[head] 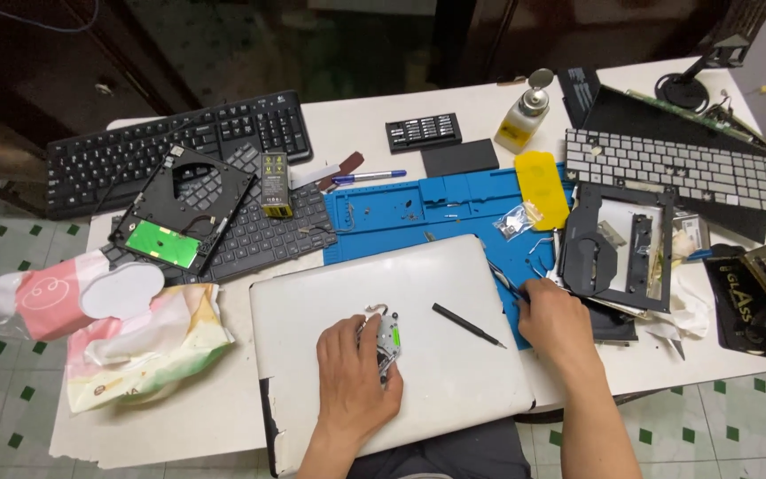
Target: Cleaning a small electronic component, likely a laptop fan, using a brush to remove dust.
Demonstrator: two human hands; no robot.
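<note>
Head view: left hand (354,371) grips small metal part (388,340), long axis near-vertical; right hand (558,318) pinches tweezers (505,281).

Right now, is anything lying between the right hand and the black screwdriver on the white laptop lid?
Nothing visible does. The black screwdriver lies on bare white laptop lid, with the right hand just to its right, at the edge of the blue mat.

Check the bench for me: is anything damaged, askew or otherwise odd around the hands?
Yes. The silver laptop lid under both hands has a chipped, dark lower-left corner. A stripped optical drive lies tilted across a loose grey keyboard. The left hand holds a small metal part; the right hand grips tweezers. Nothing looks spilled.
</note>
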